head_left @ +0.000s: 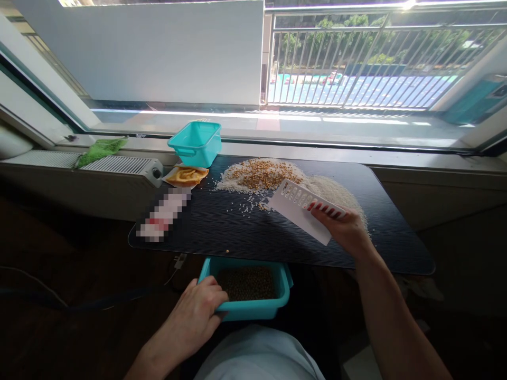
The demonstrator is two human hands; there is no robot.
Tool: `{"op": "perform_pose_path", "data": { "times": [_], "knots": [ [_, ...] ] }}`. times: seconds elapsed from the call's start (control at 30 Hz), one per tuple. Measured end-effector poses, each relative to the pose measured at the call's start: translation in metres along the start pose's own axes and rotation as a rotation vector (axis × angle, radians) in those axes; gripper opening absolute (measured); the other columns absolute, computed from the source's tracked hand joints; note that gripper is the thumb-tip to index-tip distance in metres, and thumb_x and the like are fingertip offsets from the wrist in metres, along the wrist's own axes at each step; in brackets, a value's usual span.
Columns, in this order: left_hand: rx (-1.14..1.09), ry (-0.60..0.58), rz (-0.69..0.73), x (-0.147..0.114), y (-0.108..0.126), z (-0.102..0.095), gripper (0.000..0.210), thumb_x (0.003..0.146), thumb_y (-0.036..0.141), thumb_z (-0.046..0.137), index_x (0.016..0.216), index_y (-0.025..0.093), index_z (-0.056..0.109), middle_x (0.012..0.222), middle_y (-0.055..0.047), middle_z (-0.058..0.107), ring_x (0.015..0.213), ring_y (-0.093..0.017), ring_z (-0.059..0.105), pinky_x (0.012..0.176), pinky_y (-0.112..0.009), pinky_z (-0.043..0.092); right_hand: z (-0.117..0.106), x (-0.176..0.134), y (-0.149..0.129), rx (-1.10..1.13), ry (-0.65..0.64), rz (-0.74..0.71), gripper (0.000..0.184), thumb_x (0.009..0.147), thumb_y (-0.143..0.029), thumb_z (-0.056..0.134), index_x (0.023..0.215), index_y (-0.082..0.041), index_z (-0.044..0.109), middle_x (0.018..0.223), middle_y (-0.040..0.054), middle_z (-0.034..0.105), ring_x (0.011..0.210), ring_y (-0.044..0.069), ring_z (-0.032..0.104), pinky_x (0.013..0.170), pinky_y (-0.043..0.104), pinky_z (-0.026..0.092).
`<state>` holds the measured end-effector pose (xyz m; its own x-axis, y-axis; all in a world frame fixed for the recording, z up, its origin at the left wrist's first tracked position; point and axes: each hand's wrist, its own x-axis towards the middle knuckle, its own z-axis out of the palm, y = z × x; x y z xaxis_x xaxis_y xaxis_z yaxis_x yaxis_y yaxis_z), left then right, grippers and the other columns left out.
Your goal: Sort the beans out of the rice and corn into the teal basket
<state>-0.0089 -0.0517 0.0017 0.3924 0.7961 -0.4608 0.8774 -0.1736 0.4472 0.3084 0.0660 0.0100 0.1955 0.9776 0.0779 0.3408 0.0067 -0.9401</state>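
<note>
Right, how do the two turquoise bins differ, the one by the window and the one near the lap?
The lap bin sits at the table's near edge; the window bin stands at the far left.
The left hand grips the lap bin's rim; neither hand touches the window bin.
The lap bin holds dark grains; the window bin shows turquoise inner walls.
Both are open-topped.

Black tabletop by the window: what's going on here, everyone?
The left hand grips the rim of a rectangular turquoise plastic bin holding small dark-looking grains. The right hand holds a flat white slotted tool over the black tabletop, where mixed white and golden grains lie in a loose pile.
</note>
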Motion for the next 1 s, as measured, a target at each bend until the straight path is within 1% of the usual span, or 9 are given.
{"op": "perform_pose_path", "data": {
  "times": [0.07, 0.17, 0.27, 0.4, 0.5, 0.6, 0.77, 0.9, 1.0],
  "knots": [
    [0.002, 0.007, -0.002, -0.001, -0.001, 0.000, 0.022, 0.075, 0.005, 0.048, 0.073, 0.020, 0.063, 0.084, -0.002, 0.065, 0.092, -0.021, 0.056, 0.082, -0.036, 0.035, 0.008, 0.003, 0.000, 0.024, -0.039, -0.005, 0.036, 0.066, -0.047, 0.080, 0.086, -0.017, 0.080, 0.073, 0.0051, 0.077, 0.063, 0.022, 0.072, 0.051, 0.028, 0.055],
    [0.007, 0.015, -0.004, -0.001, -0.002, 0.000, 0.022, 0.074, 0.005, 0.048, 0.072, 0.020, 0.063, 0.084, -0.003, 0.065, 0.092, -0.021, 0.056, 0.082, -0.037, 0.035, 0.011, 0.003, -0.004, 0.038, -0.092, 0.000, 0.036, 0.065, -0.047, 0.080, 0.085, -0.016, 0.081, 0.073, 0.0057, 0.078, 0.062, 0.021, 0.071, 0.050, 0.027, 0.054],
    [0.016, 0.013, -0.012, -0.001, -0.004, -0.001, 0.022, 0.075, 0.005, 0.047, 0.072, 0.020, 0.063, 0.083, -0.003, 0.066, 0.093, -0.021, 0.056, 0.082, -0.037, 0.035, 0.012, 0.005, -0.005, 0.040, -0.083, 0.018, 0.038, 0.065, -0.047, 0.080, 0.087, -0.016, 0.080, 0.072, 0.0054, 0.077, 0.061, 0.021, 0.070, 0.050, 0.027, 0.053],
    [0.020, 0.018, -0.016, -0.001, -0.007, 0.000, 0.022, 0.076, 0.006, 0.047, 0.073, 0.020, 0.064, 0.084, -0.003, 0.066, 0.093, -0.021, 0.056, 0.081, -0.037, 0.035, 0.021, 0.013, -0.005, 0.057, -0.046, 0.027, 0.037, 0.065, -0.047, 0.080, 0.086, -0.016, 0.080, 0.075, 0.0052, 0.077, 0.064, 0.021, 0.071, 0.052, 0.027, 0.053],
    [0.018, 0.022, -0.015, -0.002, -0.009, 0.001, 0.022, 0.076, 0.006, 0.047, 0.072, 0.020, 0.063, 0.082, -0.003, 0.066, 0.092, -0.021, 0.056, 0.080, -0.037, 0.034, 0.025, 0.016, -0.007, 0.072, -0.088, 0.019, 0.037, 0.063, -0.047, 0.081, 0.083, -0.016, 0.080, 0.071, 0.0047, 0.076, 0.062, 0.020, 0.070, 0.051, 0.027, 0.052],
    [0.033, 0.027, -0.020, -0.003, -0.009, 0.000, 0.022, 0.076, 0.005, 0.047, 0.072, 0.020, 0.063, 0.083, -0.003, 0.066, 0.092, -0.021, 0.056, 0.080, -0.037, 0.035, 0.023, 0.013, -0.010, 0.078, -0.145, 0.016, 0.036, 0.062, -0.047, 0.082, 0.081, -0.017, 0.080, 0.072, 0.0048, 0.077, 0.061, 0.020, 0.070, 0.051, 0.027, 0.053],
    [0.051, 0.012, -0.021, -0.003, -0.007, -0.005, 0.022, 0.076, 0.005, 0.047, 0.072, 0.020, 0.062, 0.085, -0.003, 0.067, 0.094, -0.022, 0.057, 0.081, -0.037, 0.036, 0.020, 0.006, -0.015, 0.091, -0.111, 0.002, 0.035, 0.062, -0.049, 0.082, 0.080, -0.018, 0.080, 0.074, 0.0050, 0.078, 0.063, 0.021, 0.071, 0.053, 0.029, 0.056],
    [0.054, 0.017, -0.033, -0.003, -0.010, -0.005, 0.021, 0.077, 0.005, 0.047, 0.072, 0.020, 0.062, 0.084, -0.003, 0.067, 0.094, -0.022, 0.057, 0.082, -0.037, 0.035, 0.020, -0.003, -0.013, 0.088, -0.170, -0.005, 0.035, 0.063, -0.049, 0.082, 0.080, -0.019, 0.081, 0.075, 0.0055, 0.078, 0.065, 0.022, 0.072, 0.055, 0.030, 0.057],
    [0.065, 0.024, -0.035, -0.004, -0.013, -0.005, 0.020, 0.078, 0.006, 0.049, 0.073, 0.020, 0.062, 0.086, -0.003, 0.068, 0.095, -0.022, 0.057, 0.081, -0.037, 0.036, 0.022, -0.013, -0.009, 0.068, -0.195, -0.011, 0.031, 0.066, -0.047, 0.080, 0.081, -0.020, 0.081, 0.072, 0.0048, 0.077, 0.060, 0.021, 0.070, 0.050, 0.028, 0.054]
  ]
}}
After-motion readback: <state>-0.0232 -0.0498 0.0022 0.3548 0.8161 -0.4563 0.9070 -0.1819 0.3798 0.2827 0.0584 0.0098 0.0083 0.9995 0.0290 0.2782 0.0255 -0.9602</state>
